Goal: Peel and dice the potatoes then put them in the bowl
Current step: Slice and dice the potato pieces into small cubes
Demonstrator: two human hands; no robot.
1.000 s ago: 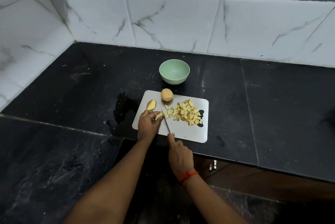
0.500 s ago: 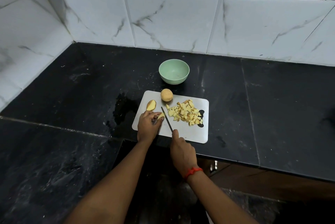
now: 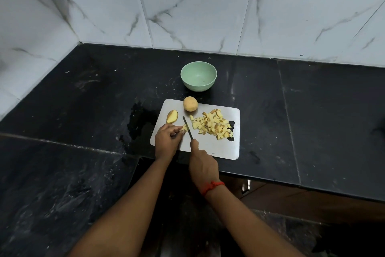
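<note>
Tiles (image 3: pixel 187 17) in a white marble pattern back a black stone counter (image 3: pixel 83 100). Near its front edge lies a grey cutting board (image 3: pixel 218 148). The right hand (image 3: pixel 203 165), a red thread (image 3: pixel 212 186) at its wrist, is wrapped round the handle of a knife (image 3: pixel 187 127). The left hand (image 3: pixel 166 140) pins a small potato piece (image 3: pixel 184 128) with curled fingertips, just left of the blade. A green bowl (image 3: pixel 196 88) stands upright behind the board. A heap of diced potato (image 3: pixel 212 124) covers the board's right half. A whole potato (image 3: pixel 190 103) sits at the far edge and a half potato (image 3: pixel 172 116) near the left corner.
</note>
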